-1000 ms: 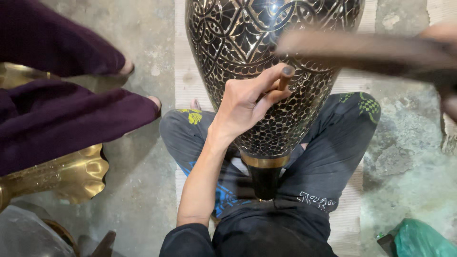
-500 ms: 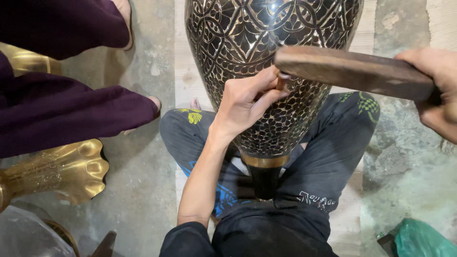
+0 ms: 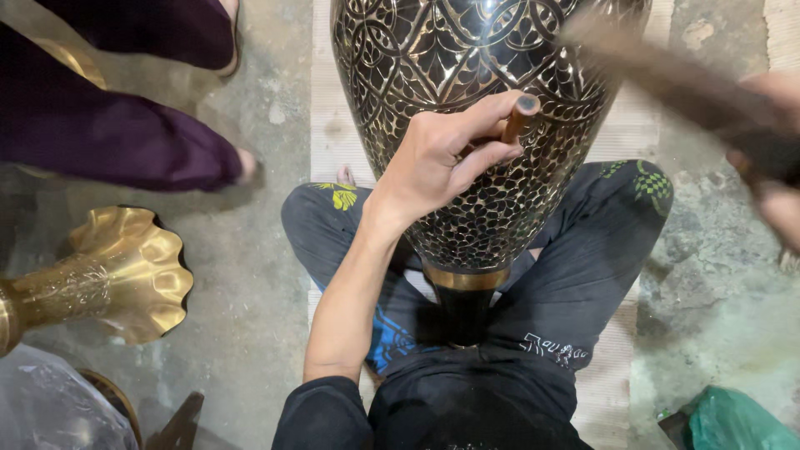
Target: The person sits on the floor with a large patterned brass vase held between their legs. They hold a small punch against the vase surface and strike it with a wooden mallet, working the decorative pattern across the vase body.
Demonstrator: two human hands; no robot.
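My left hand [image 3: 433, 171] pinches a short wooden-handled punch [image 3: 513, 127] against the big black-and-silver vase [image 3: 475, 100], fingers [image 3: 492, 154] clamped together around it with the thumb lying along the top. The vase rests tilted between my crossed legs [image 3: 600, 250], its narrow gold-banded neck [image 3: 465, 279] pointing toward me at six o'clock and its wide belly running up to twelve.

My right hand [image 3: 771, 179] is a blur at three o'clock, closed on a long wooden mallet [image 3: 658, 71] that sweeps from the upper edge toward the punch. That blur is the worry as I see it: the mallet head sits at about one o'clock from my thumb and close to it, so a strike that lands off line could hit my thumb or knuckles instead of the punch end. A glancing blow might also skid the tip across the cut pattern and scar it. The vase is held only by my legs, so a hard hit could roll it sideways.

At nine o'clock lies a brass fluted vase [image 3: 125, 275] on the concrete floor [image 3: 250, 275], beside another person's legs in dark purple [image 3: 125, 142].
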